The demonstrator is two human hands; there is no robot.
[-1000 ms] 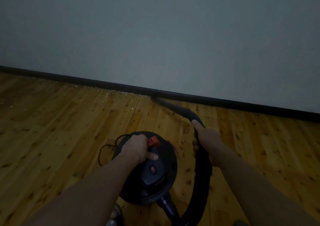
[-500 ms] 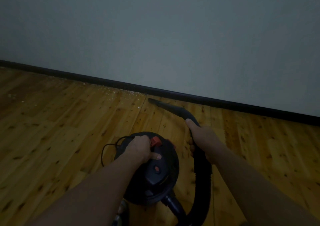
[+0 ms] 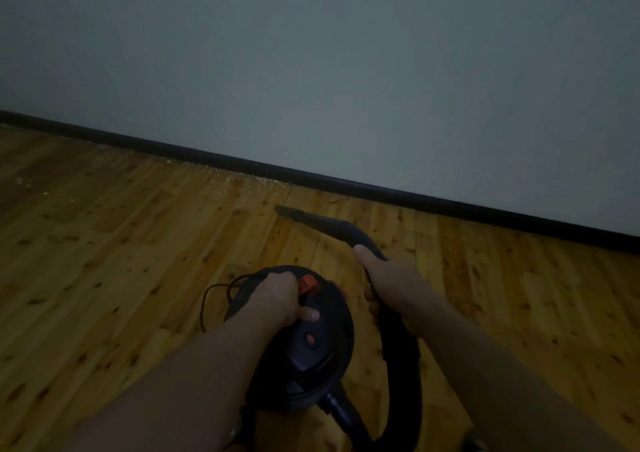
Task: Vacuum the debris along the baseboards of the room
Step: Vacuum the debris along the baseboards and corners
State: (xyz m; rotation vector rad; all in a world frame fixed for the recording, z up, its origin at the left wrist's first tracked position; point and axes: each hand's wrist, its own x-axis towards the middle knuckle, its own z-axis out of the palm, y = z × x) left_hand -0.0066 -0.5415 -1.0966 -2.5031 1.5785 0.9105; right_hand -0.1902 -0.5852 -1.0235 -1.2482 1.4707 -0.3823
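Left hand (image 3: 277, 301) grips the round black canister vacuum (image 3: 308, 344) on top, right hand (image 3: 391, 285) holds the black hose nozzle (image 3: 315, 223). Pale crumb debris (image 3: 242, 183) sits left along the dark baseboard (image 3: 346, 185). Keep the tip low, tight to the trim, and go slowly.

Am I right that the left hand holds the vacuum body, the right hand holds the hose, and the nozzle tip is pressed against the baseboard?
Not quite. In the head view the nozzle tip is apart from the baseboard, with bare floor between them. The rest holds: the left hand holds the vacuum body and the right hand holds the hose.
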